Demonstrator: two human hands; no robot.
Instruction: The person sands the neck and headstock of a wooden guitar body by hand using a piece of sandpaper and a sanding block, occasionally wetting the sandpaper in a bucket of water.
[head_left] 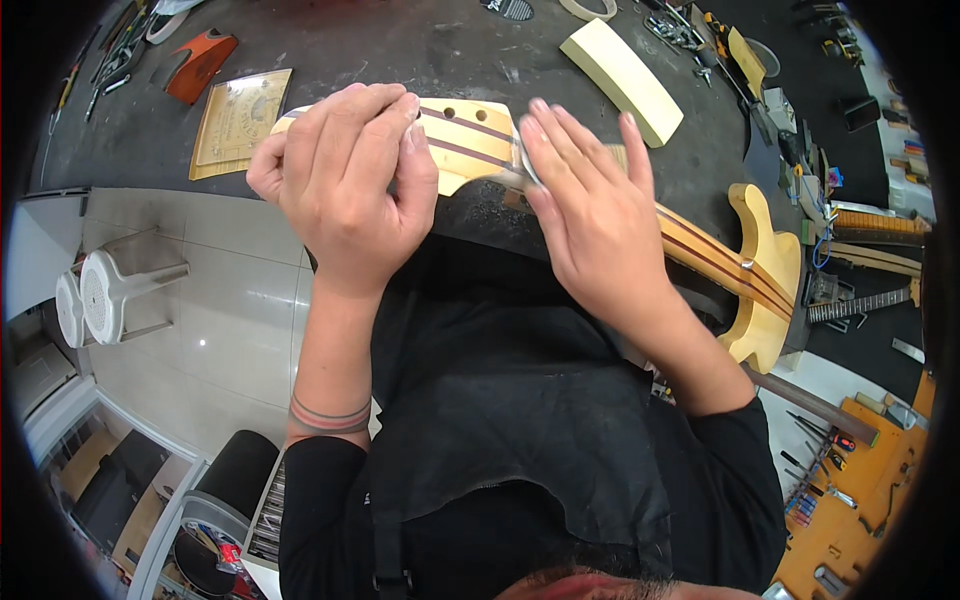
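An unfinished, pale wooden guitar [775, 268] with dark lengthwise stripes lies across the near edge of the bench. Its headstock [462, 150], with round peg holes, points left, and its body is at the right. My left hand [350, 165] is closed over the headstock's left end, fingers curled round it. At the headstock's right end, where it meets the neck, my right hand [590, 190] lies with its fingers stretched and close together, the thumb side toward the headstock. A thin pale sheet [526, 160], perhaps sandpaper, shows along that hand's edge. The palm's underside is hidden.
The dark bench [370, 45] carries a pale wooden block [625, 80], an orange-red neck rest [200, 65] and a wooden plaque [240, 122]. Tools and another guitar neck [860, 305] lie at the right. White plastic stools [110, 290] stand on the tiled floor at left.
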